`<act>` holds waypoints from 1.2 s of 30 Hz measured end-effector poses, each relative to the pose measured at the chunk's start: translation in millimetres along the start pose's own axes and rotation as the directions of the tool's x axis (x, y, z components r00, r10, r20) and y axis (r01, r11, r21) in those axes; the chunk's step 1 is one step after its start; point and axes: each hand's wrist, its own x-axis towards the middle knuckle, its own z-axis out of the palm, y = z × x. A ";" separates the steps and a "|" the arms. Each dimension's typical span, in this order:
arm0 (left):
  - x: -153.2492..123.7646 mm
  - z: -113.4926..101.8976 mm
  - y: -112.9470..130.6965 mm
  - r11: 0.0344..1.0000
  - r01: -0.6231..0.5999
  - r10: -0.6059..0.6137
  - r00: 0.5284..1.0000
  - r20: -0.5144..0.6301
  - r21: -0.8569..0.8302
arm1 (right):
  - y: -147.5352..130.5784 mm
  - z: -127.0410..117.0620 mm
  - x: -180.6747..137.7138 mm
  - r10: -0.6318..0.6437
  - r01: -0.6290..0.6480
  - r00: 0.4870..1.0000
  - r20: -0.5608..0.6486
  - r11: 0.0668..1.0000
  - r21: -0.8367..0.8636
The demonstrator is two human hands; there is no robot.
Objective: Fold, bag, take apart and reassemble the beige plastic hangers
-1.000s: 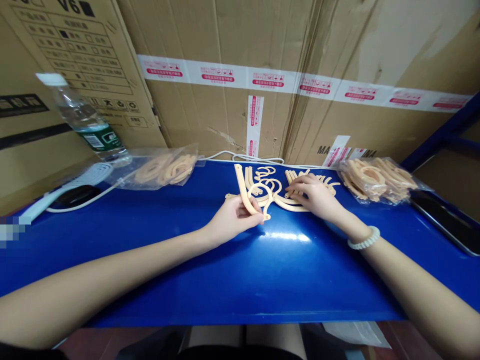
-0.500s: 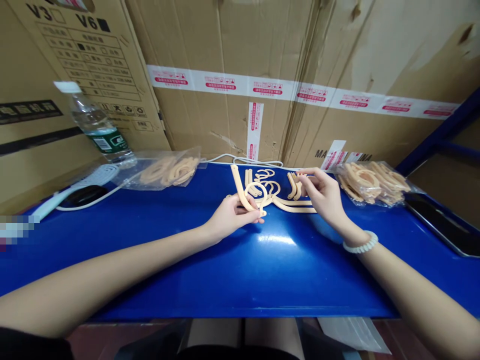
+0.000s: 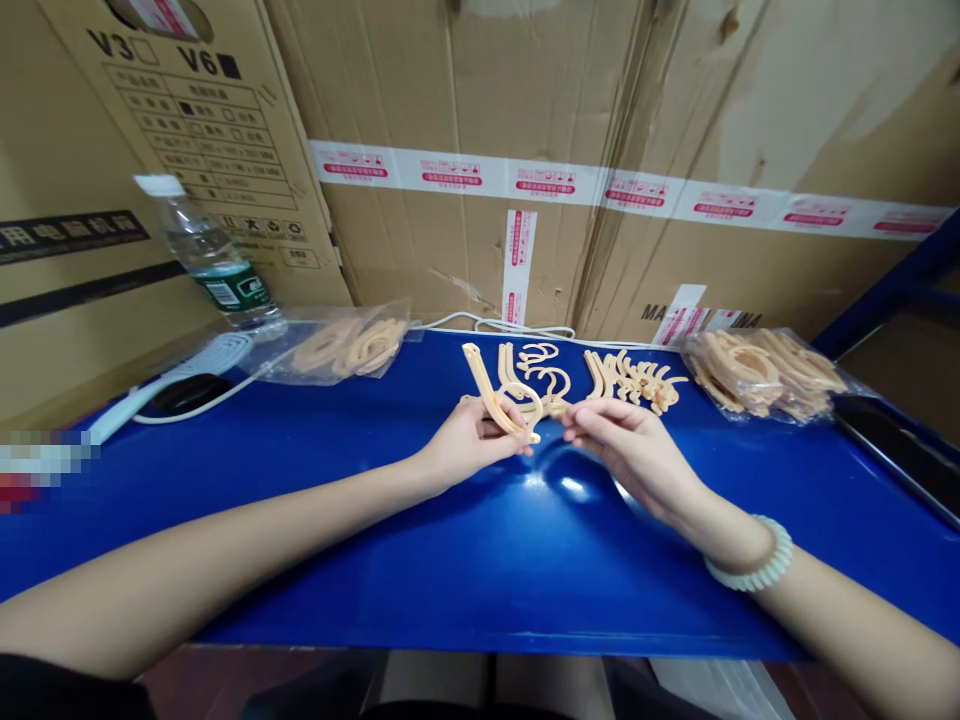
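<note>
My left hand (image 3: 472, 445) is closed round a beige hanger arm (image 3: 482, 378), a curved strip that slants up and left from the fingers. A rounded beige hook (image 3: 537, 400) shows beside that arm at the same grip. My right hand (image 3: 637, 450) pinches just right of it, thumb against fingers; whatever is at the fingertips is too small to make out. Behind the hands lie loose hanger arms (image 3: 598, 375), loose hooks (image 3: 553, 380) and a cluster of small beige pieces (image 3: 649, 385). My right hand partly hides the pieces behind it.
Clear bags of beige parts lie at left (image 3: 367, 345) and right (image 3: 750, 370) on the blue table (image 3: 450, 570). A water bottle (image 3: 229, 270), a pale-handled brush (image 3: 187, 365) and a black phone (image 3: 892, 450) flank them. Cardboard boxes (image 3: 450, 260) stand behind.
My right hand has moved left and toward me, from the small parts to beside the left hand. The cluster of small pieces is uncovered. My left hand keeps its hold; the view shifted slightly.
</note>
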 end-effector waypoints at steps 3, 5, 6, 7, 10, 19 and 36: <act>-0.1 -0.5 -0.4 1.000 -0.015 0.015 1.000 0.019 0.001 | 3.9 1.4 -1.7 -0.112 0.128 0.991 0.072 0.952 -0.278; -0.3 -0.6 -1.1 1.000 -0.012 0.013 1.000 0.012 -0.013 | 3.4 1.0 -2.9 -0.209 0.250 0.968 0.140 0.855 -0.455; -0.5 -0.6 -1.6 1.000 -0.007 0.007 1.000 0.001 -0.024 | 2.3 0.3 -3.5 -0.255 0.317 0.948 0.190 0.783 -0.535; -0.6 -0.6 -1.9 0.999 0.000 0.000 1.000 -0.014 -0.034 | 0.8 -0.7 -4.0 -0.296 0.385 0.923 0.245 0.698 -0.604; -0.9 -0.3 -2.0 0.998 0.011 -0.014 0.998 -0.054 -0.056 | -4.5 -4.6 -4.4 -0.343 0.556 0.828 0.444 0.405 -0.726; -2.2 0.5 0.9 0.995 0.005 -0.015 0.995 -0.103 -0.097 | -7.9 -10.8 4.0 -0.167 0.645 0.750 0.640 -0.031 -0.764; -0.6 -0.8 0.1 0.986 -0.032 0.018 0.996 -0.088 -0.164 | -15.6 -12.2 7.2 0.084 -0.102 0.937 0.339 0.994 0.036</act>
